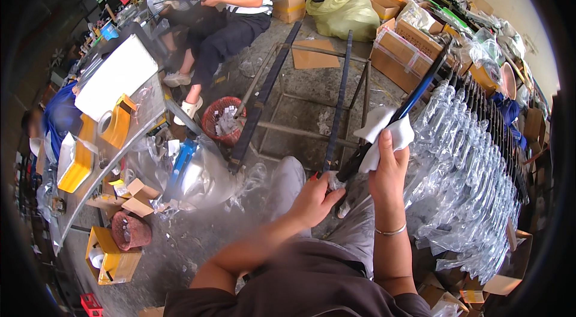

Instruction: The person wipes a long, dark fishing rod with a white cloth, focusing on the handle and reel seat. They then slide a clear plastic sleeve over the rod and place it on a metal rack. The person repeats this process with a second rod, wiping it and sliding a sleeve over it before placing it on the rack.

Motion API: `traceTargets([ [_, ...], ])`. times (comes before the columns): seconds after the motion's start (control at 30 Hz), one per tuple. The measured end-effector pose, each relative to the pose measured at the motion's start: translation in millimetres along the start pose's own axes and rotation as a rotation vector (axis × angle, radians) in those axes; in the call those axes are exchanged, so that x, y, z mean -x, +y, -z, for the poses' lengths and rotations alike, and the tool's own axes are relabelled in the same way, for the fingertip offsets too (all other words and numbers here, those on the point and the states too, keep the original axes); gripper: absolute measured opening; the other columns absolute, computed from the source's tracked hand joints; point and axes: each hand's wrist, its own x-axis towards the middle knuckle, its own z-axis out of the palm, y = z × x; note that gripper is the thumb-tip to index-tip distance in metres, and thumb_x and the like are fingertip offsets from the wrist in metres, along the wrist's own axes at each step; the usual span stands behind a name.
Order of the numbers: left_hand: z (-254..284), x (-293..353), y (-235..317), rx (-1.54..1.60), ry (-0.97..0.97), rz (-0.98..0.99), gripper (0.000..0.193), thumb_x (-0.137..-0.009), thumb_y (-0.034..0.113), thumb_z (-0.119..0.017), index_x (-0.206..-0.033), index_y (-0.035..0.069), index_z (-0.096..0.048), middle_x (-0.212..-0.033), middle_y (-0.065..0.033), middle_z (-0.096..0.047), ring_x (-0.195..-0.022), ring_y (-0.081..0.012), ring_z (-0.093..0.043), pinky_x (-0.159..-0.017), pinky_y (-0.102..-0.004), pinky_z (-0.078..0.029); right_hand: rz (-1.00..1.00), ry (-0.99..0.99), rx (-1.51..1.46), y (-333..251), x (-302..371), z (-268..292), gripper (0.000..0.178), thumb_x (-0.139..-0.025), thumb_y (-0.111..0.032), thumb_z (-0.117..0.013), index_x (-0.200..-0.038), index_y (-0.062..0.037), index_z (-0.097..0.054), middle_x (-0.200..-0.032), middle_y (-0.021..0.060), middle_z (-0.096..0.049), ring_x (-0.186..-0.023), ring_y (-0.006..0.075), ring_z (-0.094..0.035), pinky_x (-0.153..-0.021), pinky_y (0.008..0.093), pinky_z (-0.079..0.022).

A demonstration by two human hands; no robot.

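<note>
A long blue and black rod (pixel 422 90) slants up from my lap toward the upper right. My right hand (pixel 390 167) is closed round it through a folded white cloth (pixel 403 132), thumb pressed on top. Lower down, my left hand (pixel 315 202) is closed at the rod's dark lower end, where a bit of clear plastic shows by the fingertips. Something small and red peeks out beside that hand; its kind is unclear. Part of the rod between my hands is hidden by the cloth and fingers.
A metal frame rack with dark padded bars (pixel 262 107) stands before my knees. Many plastic-sleeved rods (pixel 462 179) lean in a row at right. At left are a table (pixel 141 131) with tape rolls (pixel 114 125) and a red basket (pixel 211 114). Two people sit beyond, near cardboard boxes (pixel 403 53).
</note>
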Motion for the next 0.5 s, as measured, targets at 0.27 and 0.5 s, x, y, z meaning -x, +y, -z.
traceTargets([
  [0.27, 26, -13, 10, 0.659, -0.354, 0.412, 0.028, -0.094, 0.028, -0.06, -0.1, 0.002, -0.053, -0.059, -0.001, -0.049, -0.045, -0.0118, -0.044, -0.043, -0.026, -0.034, -0.06, -0.257, -0.323, -9, -11, -1, 0.038, -0.097, -0.029, -0.054, -0.121, 0.0001, -0.052, -0.102, 0.012, -0.063, -0.095, 0.0249, -0.063, -0.096, 0.0459, -0.047],
  [0.5, 23, -18, 14, -0.222, 0.0, -0.061, 0.029, -0.09, 0.026, -0.063, -0.096, -0.001, -0.053, -0.061, -0.012, -0.057, -0.05, -0.027, -0.056, -0.044, -0.0347, -0.04, -0.001, 0.005, -0.16, -2, -11, -14, 0.034, -0.098, -0.02, -0.052, -0.127, -0.0025, -0.048, -0.114, 0.0081, -0.06, -0.1, 0.0196, -0.061, -0.089, 0.0356, -0.05],
])
